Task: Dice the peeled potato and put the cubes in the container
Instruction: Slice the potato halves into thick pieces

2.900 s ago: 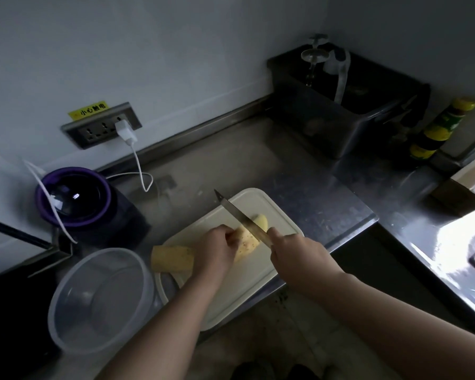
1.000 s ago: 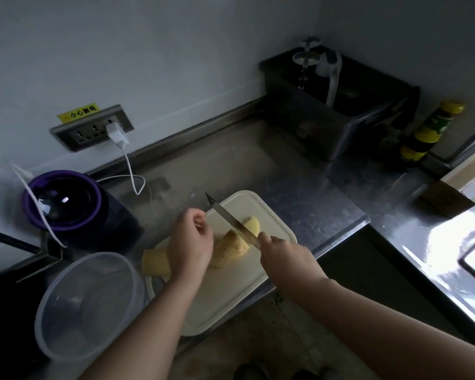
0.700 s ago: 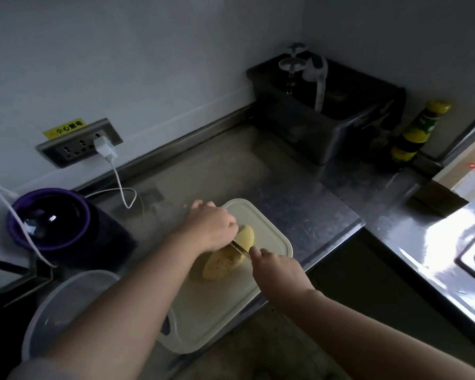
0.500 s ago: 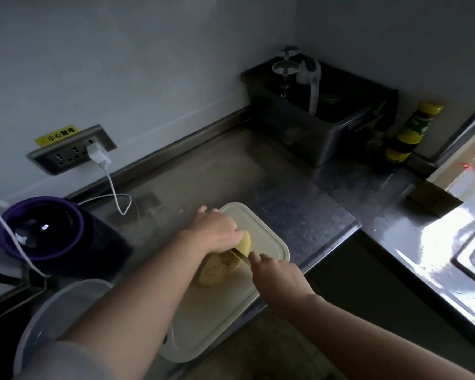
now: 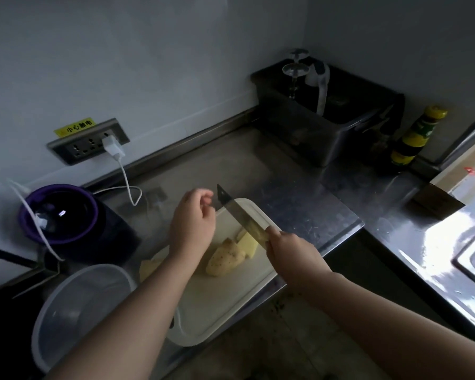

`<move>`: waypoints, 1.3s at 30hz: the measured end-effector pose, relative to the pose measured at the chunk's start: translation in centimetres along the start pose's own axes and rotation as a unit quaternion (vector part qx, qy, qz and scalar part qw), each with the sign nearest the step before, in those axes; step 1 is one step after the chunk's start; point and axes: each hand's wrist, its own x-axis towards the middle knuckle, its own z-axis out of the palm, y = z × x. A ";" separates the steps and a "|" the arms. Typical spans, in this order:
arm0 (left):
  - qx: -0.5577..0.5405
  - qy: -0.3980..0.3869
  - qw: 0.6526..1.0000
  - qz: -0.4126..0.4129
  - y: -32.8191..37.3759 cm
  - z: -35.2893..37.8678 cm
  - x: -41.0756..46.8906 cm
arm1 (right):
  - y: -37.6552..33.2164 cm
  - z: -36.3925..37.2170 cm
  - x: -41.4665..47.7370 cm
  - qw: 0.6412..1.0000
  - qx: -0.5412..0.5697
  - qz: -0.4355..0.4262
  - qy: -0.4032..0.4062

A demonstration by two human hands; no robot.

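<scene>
Judging by how things lie, the dicing is at an early stage: the potato point(image 5: 225, 257) lies on the board point(image 5: 225, 303) in big pieces, no cubes show anywhere, and the container point(image 5: 80, 308) at the near left, just beside the board, looks empty. Counted, three potato pieces are visible: a large speckled chunk in the middle of the board, a paler wedge touching its right end by the heel of the blade, and a third piece at the board's left edge, partly hidden by the left forearm; whether more lie behind the arm cannot be told. What is left, then, is nearly everything: slicing each piece into strips, cross-cutting those into cubes, and moving them left into the container. The right hand point(image 5: 288, 250) grips the handle of the knife point(image 5: 239, 215), one finger stretched toward the blade, which slants up toward the far left above the wedge. The left hand point(image 5: 192, 223) hovers over the board's far left corner with fingers loosely curled, holding nothing and touching no piece. One knife, one board, one container and two hands are in view
</scene>
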 end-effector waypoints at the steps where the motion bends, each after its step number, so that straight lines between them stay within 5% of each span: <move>1: 0.019 -0.026 0.999 -0.031 -1.0 0.4 -0.8 | -0.2 -0.1 -0.2 1.000 -0.004 -0.004 0.003; 6: 0.050 -0.188 0.974 -0.119 -4.1 2.8 -3.8 | -1.9 0.8 -1.6 0.999 -0.039 -0.032 -0.011; 39: 0.131 -0.129 0.980 -0.077 -4.1 3.6 -4.4 | -2.0 2.8 -1.4 0.996 -0.050 -0.040 -0.057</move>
